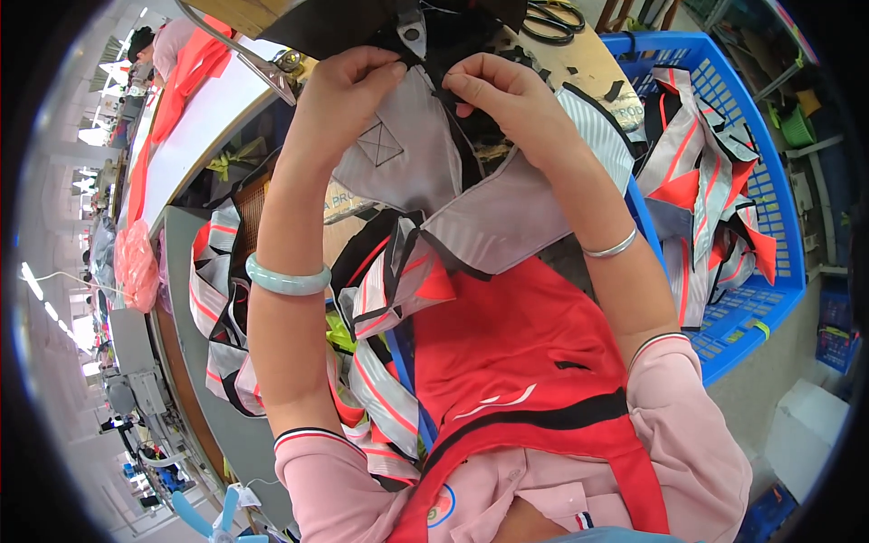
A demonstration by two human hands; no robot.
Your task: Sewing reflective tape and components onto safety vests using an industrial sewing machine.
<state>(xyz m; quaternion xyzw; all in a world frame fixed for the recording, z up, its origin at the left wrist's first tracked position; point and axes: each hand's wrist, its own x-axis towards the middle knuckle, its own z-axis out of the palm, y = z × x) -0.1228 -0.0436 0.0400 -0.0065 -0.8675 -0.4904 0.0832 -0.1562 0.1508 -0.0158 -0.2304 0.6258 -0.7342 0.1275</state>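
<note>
Both my hands are raised at the top of the view, by a metal machine part (413, 34) below a dark machine body. My left hand (355, 83) pinches the upper edge of a grey fabric piece (407, 167), which has a stitched crossed square. My right hand (496, 88) is closed in a pinch beside it, at the black edging of the grey fabric; its fingertips partly hide what they grip. Another grey panel with black edging (516, 217) hangs below my right forearm toward my lap.
A blue plastic basket (715, 357) at the right holds striped grey and orange fabric pieces (692, 181). More striped pieces (213, 299) hang at the left. Black-handled scissors (554, 20) lie on the worktop, among dark scraps. Another person (172, 50) is at the far left.
</note>
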